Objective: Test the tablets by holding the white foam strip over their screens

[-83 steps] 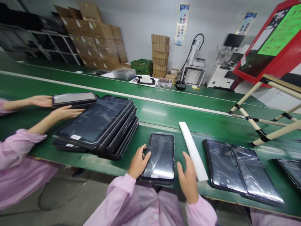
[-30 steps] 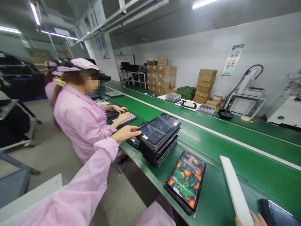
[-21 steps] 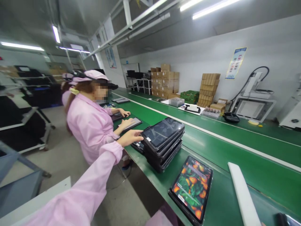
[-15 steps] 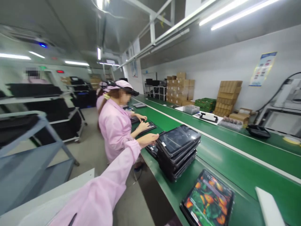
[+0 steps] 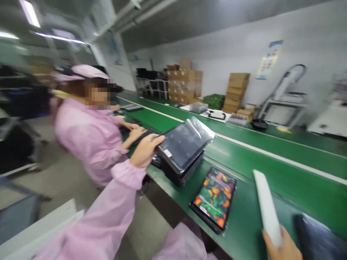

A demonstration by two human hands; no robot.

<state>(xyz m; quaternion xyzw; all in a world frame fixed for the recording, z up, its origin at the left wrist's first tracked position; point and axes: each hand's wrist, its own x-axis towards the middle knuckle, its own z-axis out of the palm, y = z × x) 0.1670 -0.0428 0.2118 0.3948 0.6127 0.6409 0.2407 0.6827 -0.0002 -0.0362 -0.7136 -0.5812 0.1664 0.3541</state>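
Observation:
My left hand (image 5: 145, 148) grips the near edge of the top dark tablet (image 5: 184, 143), which is tilted up off the stack of tablets (image 5: 182, 169) on the green bench (image 5: 244, 216). A loose plastic film flap shows at the lifted tablet's far corner. In front of me lies a lit tablet (image 5: 214, 196) showing an orange-fruit picture. At the bottom edge, my right hand (image 5: 282, 247) rests against the near end of a long white strip (image 5: 266, 206); its fingers are mostly cut off by the frame.
A co-worker in a pink coat and cap (image 5: 89, 133) works at the bench just left of the stack, both hands on a tablet. Another dark tablet (image 5: 317, 240) lies at the right. A green conveyor belt (image 5: 271, 148) runs behind. Cardboard boxes (image 5: 184, 81) stand by the far wall.
The lit tablet, dark 2.8 s ago, now shows a picture. My left hand reached to the stack and has lifted and tilted its top tablet. My right hand came back into view by the white strip.

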